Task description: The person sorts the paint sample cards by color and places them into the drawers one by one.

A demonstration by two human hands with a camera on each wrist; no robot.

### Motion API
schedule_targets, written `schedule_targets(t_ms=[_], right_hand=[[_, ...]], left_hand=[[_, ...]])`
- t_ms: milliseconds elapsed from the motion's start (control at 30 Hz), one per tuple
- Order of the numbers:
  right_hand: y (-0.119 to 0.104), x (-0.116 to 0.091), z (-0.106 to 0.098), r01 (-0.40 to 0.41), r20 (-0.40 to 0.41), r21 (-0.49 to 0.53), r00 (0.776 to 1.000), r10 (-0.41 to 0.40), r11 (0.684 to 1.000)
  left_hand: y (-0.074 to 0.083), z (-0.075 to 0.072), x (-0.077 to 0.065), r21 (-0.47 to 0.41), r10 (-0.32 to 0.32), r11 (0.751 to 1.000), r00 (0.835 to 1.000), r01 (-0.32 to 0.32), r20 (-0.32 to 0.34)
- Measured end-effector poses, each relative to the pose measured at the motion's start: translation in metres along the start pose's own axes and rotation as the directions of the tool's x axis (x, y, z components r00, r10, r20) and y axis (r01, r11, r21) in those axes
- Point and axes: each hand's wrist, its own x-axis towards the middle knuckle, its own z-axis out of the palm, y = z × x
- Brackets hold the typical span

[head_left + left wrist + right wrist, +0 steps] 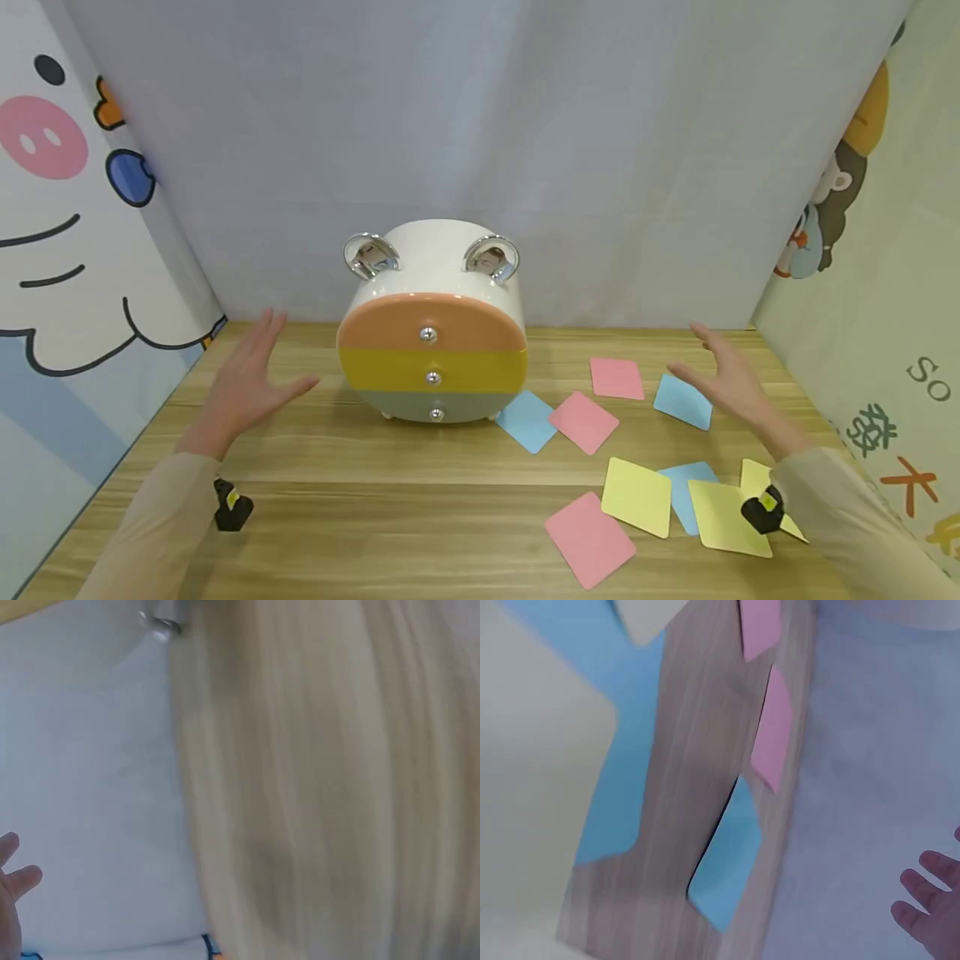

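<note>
A white rounded cabinet with two silver ears stands at the back middle of the table. Its front has an orange drawer, a yellow drawer and a grey-green drawer, each with a round silver knob. To its left my left hand hovers with fingers spread, holding nothing. On the other side my right hand is raised near a blue paper square, fingers extended and holding nothing. Pink paper squares and yellow paper squares lie scattered on the right half.
The wooden table meets a pale curtain behind the cabinet. Printed cloths hang at the left and right. Several paper squares overlap under my right forearm.
</note>
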Motion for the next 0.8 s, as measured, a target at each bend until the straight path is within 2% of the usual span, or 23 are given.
schedule_targets(t_ms=[167, 333, 533, 800], right_hand=[[-0.038, 0.007, 0.016, 0.063, -0.045, 0.163, 0.997, -0.057, 0.985], [-0.080, 0.009, 0.032, 0.126, -0.082, 0.307, 0.991, -0.106, 0.943], [-0.134, 0.008, 0.054, 0.206, -0.145, 0.461, 0.977, -0.156, 0.863], [-0.202, 0.007, 0.084, 0.232, -0.211, 0.627, 0.970, -0.124, 0.744]], left_hand=[[0.022, -0.009, 0.016, -0.054, 0.042, 0.997, 0.997, -0.046, -0.072], [0.042, -0.017, 0.029, -0.094, 0.123, 0.986, 0.978, -0.140, -0.170], [0.062, -0.022, 0.043, -0.124, 0.208, 0.962, 0.948, -0.243, -0.242], [0.076, -0.019, 0.054, -0.071, 0.316, 0.932, 0.895, -0.354, -0.315]])
